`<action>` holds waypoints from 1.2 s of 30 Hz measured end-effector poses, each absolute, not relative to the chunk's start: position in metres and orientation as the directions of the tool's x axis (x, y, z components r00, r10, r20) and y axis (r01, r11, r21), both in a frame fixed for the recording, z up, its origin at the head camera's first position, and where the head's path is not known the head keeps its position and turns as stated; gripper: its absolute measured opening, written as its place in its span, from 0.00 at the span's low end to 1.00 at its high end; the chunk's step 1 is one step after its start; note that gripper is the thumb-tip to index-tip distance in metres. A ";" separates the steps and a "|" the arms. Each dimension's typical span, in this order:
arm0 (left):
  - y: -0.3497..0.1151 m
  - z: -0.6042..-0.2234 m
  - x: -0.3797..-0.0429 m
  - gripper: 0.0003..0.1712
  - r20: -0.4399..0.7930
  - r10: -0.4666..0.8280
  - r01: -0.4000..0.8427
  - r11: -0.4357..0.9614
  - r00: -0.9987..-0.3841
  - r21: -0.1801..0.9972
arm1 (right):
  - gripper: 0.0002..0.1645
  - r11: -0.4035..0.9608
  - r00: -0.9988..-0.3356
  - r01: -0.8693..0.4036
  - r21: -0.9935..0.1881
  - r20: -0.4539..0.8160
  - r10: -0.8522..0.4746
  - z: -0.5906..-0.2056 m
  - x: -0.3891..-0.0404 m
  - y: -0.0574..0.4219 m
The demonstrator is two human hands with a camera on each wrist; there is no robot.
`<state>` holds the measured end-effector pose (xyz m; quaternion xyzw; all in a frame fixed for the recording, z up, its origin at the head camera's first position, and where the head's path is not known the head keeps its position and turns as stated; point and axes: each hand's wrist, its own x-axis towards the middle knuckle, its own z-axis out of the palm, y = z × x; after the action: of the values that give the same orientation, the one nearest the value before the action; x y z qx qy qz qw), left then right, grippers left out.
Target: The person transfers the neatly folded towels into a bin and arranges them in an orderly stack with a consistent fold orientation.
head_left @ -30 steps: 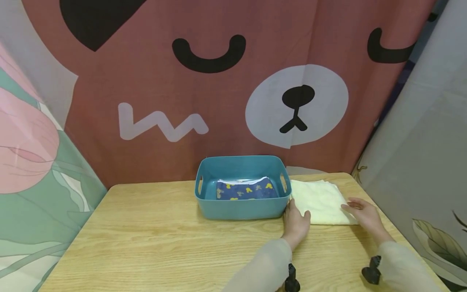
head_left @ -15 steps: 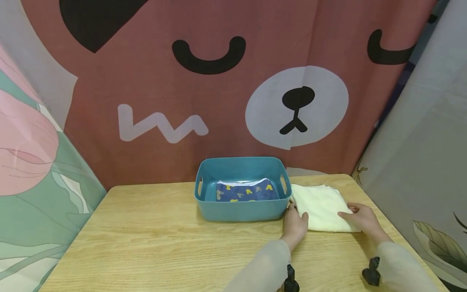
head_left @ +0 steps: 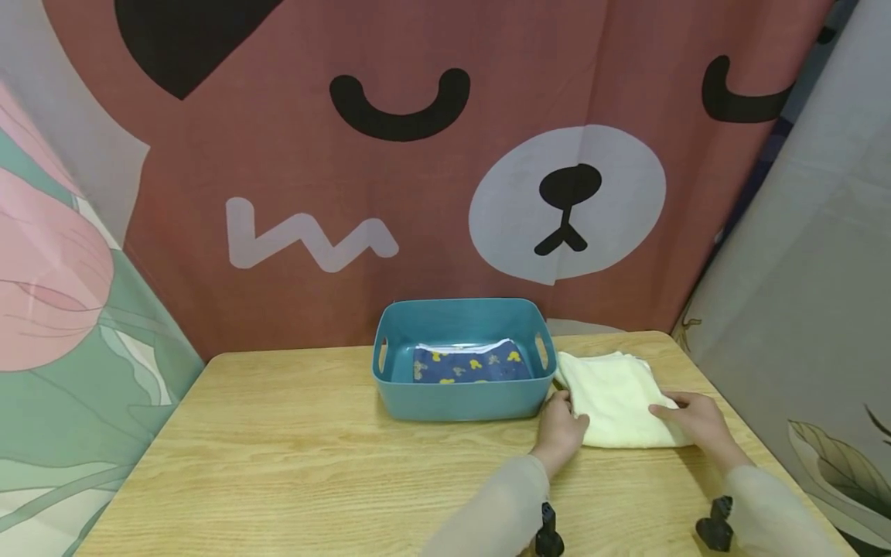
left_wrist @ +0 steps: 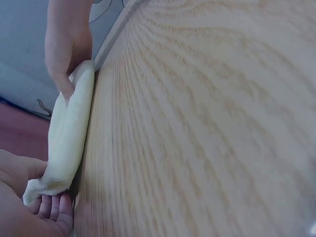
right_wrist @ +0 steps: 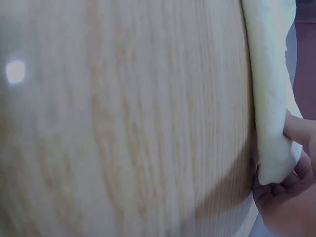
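Observation:
A pale yellow folded towel [head_left: 616,402] lies on the table at the right, beside the basket. My left hand [head_left: 560,430] grips its left edge, thumb on top and fingers tucked beneath, as the left wrist view shows with the towel [left_wrist: 71,133] between them. At the opposite edge my right hand [head_left: 698,422] pinches the towel; in the right wrist view the thumb presses the upper face of the towel [right_wrist: 271,89] while the fingers curl under it.
Left of the towel stands a teal basket [head_left: 459,400] with handle holes. Inside it lies a folded blue cloth [head_left: 469,365] with yellow figures. The wooden table [head_left: 278,449] reaches back to a curtain [head_left: 418,178] with a printed bear face.
The towel has shifted toward me, and its left edge has come up a little. My left hand has gone from lying beside the towel to gripping it; my right hand has moved slightly nearer.

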<state>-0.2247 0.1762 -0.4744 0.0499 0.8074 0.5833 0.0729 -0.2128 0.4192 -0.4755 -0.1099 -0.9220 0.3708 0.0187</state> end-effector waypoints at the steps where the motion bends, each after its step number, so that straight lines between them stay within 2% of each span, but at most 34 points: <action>1: 0.175 -0.474 -0.225 0.24 -0.060 0.172 -0.003 0.314 -0.983 0.949 | 0.41 0.704 -0.975 0.189 -0.685 -0.045 0.217 -0.475 -0.212 0.420; 17: 0.168 -0.461 -0.215 0.23 0.001 0.286 0.085 0.281 -0.958 0.956 | 0.40 0.723 -0.973 0.144 -0.675 0.036 0.227 -0.465 -0.185 0.422; 22: 0.166 -0.455 -0.207 0.23 -0.005 0.316 0.073 0.234 -0.949 0.969 | 0.39 0.725 -0.976 0.114 -0.680 0.060 0.210 -0.463 -0.176 0.425; 29: 0.167 -0.448 -0.196 0.23 -0.041 0.310 0.008 0.157 -0.950 0.988 | 0.43 0.701 -0.981 0.141 -0.699 -0.002 0.195 -0.452 -0.163 0.427; 36: 0.163 -0.443 -0.187 0.24 -0.061 0.339 -0.005 0.163 -0.939 0.987 | 0.41 0.762 -0.983 0.133 -0.633 0.016 0.186 -0.441 -0.151 0.425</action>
<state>-0.1869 0.1626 -0.4433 0.1112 0.7507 0.6371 0.1348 -0.1513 0.4249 -0.4413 -0.0850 -0.9379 0.3341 0.0390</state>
